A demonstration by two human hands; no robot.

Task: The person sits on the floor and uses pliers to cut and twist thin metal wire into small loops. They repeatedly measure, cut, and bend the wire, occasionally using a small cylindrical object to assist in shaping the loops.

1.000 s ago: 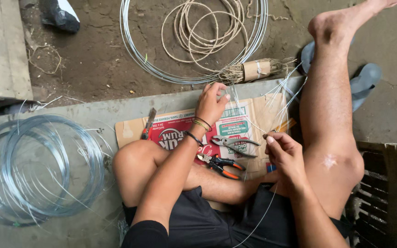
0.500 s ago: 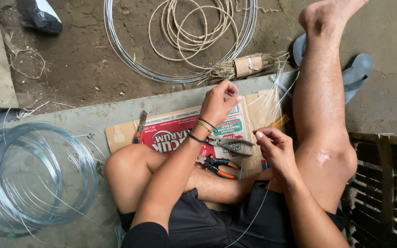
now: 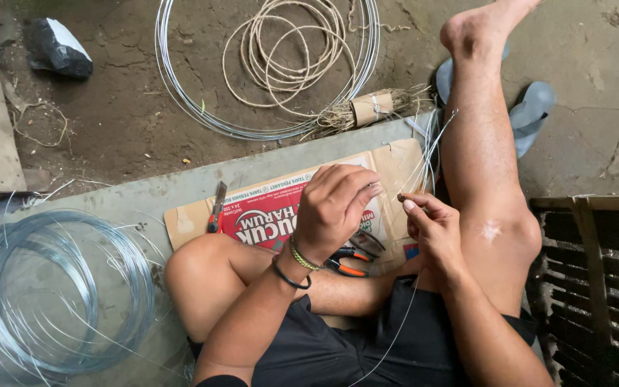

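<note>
Left hand (image 3: 334, 208) has come in from the cardboard (image 3: 395, 161), curled at frame centre; right hand (image 3: 428, 226) pinches thin wire (image 3: 395, 337); hands now nearly touching; pliers (image 3: 345, 261) lie below.

A thin, pale wire (image 3: 424, 154), pinched at one end, fans upward in several loose strands beside the knee.
</note>
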